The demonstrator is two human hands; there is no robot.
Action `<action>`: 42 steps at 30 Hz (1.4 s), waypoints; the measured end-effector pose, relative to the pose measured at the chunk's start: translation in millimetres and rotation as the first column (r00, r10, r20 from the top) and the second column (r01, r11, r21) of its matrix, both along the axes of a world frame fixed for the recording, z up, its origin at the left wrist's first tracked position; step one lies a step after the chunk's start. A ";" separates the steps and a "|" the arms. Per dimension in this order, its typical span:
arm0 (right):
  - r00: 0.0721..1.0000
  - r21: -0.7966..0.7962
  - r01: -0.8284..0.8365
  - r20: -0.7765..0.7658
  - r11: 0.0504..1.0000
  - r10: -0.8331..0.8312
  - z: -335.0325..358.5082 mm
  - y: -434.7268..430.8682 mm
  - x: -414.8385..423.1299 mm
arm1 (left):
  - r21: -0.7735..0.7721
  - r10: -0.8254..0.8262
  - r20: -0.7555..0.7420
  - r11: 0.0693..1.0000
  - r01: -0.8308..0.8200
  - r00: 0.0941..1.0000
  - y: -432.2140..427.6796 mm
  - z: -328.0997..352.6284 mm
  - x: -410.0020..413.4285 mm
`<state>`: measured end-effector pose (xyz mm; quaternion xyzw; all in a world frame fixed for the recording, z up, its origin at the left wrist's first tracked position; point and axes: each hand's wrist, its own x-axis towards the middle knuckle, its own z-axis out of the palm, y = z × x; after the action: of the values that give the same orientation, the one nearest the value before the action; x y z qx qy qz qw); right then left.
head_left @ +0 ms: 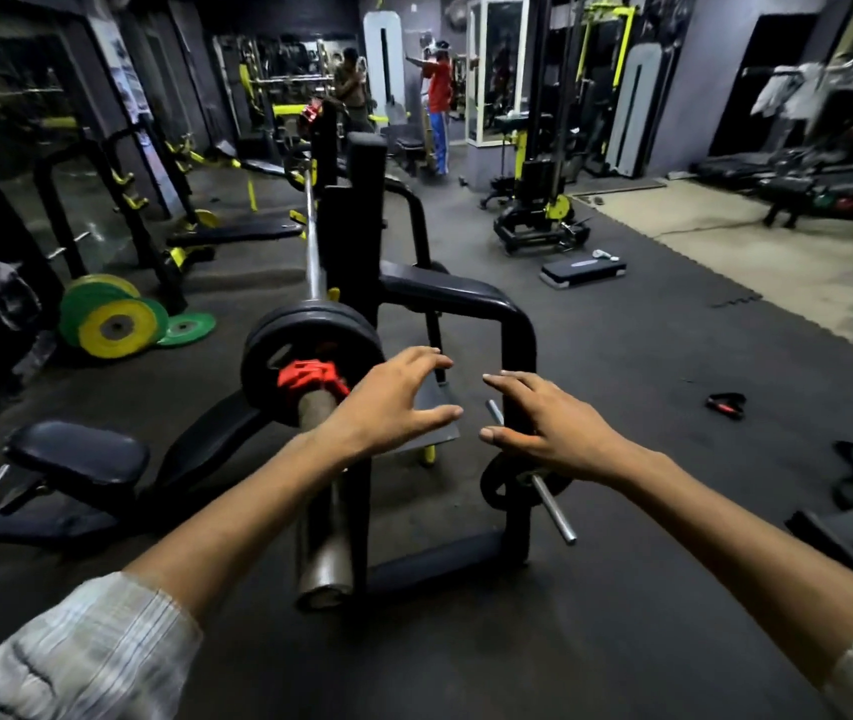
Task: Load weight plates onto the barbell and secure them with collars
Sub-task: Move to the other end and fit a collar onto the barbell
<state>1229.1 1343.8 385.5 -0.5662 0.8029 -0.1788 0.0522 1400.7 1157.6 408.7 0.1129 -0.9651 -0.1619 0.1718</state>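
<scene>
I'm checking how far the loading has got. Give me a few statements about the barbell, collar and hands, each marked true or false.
1. A red collar sits on the barbell sleeve against the black plates. True.
2. The left hand grips the collar. False: it is open, fingers spread, holding nothing.
3. The right hand holds a plate. False: it is open and empty.
4. Green and yellow plates lie on the floor at left. True.
5. The near end of the barbell carries no plates. False: black plates are on it.
</scene>
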 end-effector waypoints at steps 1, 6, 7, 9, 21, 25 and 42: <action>1.000 0.004 0.018 0.003 1.000 -0.018 -1.7 16.4 -15.7 | -0.028 -0.020 0.029 0.999 0.021 0.999 14.1 2.2 -19.9; 0.996 0.053 0.089 -0.014 0.995 -0.088 -12.8 82.7 -90.7 | -0.121 -0.058 0.167 0.989 0.079 0.984 62.2 12.7 -115.0; 0.994 0.058 0.102 -0.032 0.993 -0.100 -16.0 96.1 -107.8 | -0.145 -0.063 0.184 0.985 0.091 0.981 73.4 13.6 -134.6; 0.990 0.079 0.136 -0.057 0.988 -0.131 -23.4 130.4 -146.7 | -0.160 -0.084 0.200 0.980 0.117 0.976 101.6 9.7 -179.5; 0.964 0.222 0.264 -0.097 0.939 -0.248 -88.7 224.5 -337.3 | -0.123 -0.204 0.283 0.961 0.247 0.937 169.2 -105.8 -367.0; 0.960 0.263 0.281 -0.077 0.923 -0.270 -111.8 206.4 -419.3 | -0.028 -0.209 0.266 0.974 0.225 0.941 144.7 -140.7 -453.3; 0.982 0.305 0.179 0.008 0.935 -0.190 -129.1 -13.4 -803.2 | 0.050 -0.097 0.328 0.995 0.085 0.940 -54.5 -177.2 -813.2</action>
<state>425.9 1330.4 256.4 -0.4702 0.8693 -0.0683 0.1366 587.5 1103.1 231.4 0.0967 -0.9815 -0.1653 -0.0020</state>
